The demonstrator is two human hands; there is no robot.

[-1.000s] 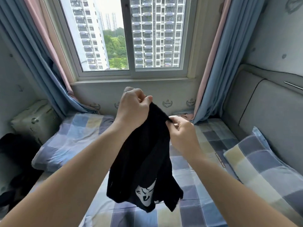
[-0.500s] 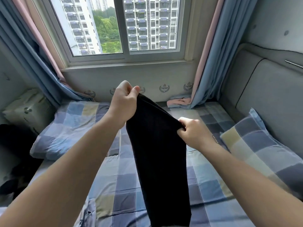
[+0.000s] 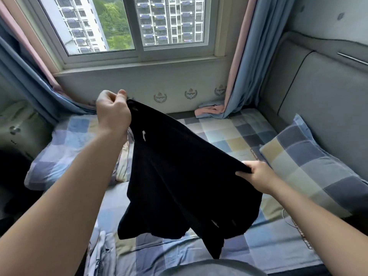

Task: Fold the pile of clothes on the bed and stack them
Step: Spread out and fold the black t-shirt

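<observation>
A black garment (image 3: 179,176) hangs spread out in the air above the checked bed (image 3: 235,134). My left hand (image 3: 112,111) pinches its upper left corner, raised near the window wall. Lower and to the right, my right hand (image 3: 256,176) grips another edge of the cloth, stretching it on a slant. The lower part of the garment droops towards the sheet. A white and blue piece of clothing (image 3: 97,253) lies crumpled at the bottom left, partly hidden by my left arm.
Checked pillows lie at the left (image 3: 65,148) and the right (image 3: 314,168). A grey padded headboard (image 3: 318,100) lines the right side. Blue and pink curtains (image 3: 245,62) flank the window, their ends pooled on the bed. A dark heap (image 3: 14,186) sits at far left.
My hands have moved apart: the right one dropped down and to the right, and the black garment has opened from a narrow hanging strip into a wide slanted sheet. The camera tilted down.
</observation>
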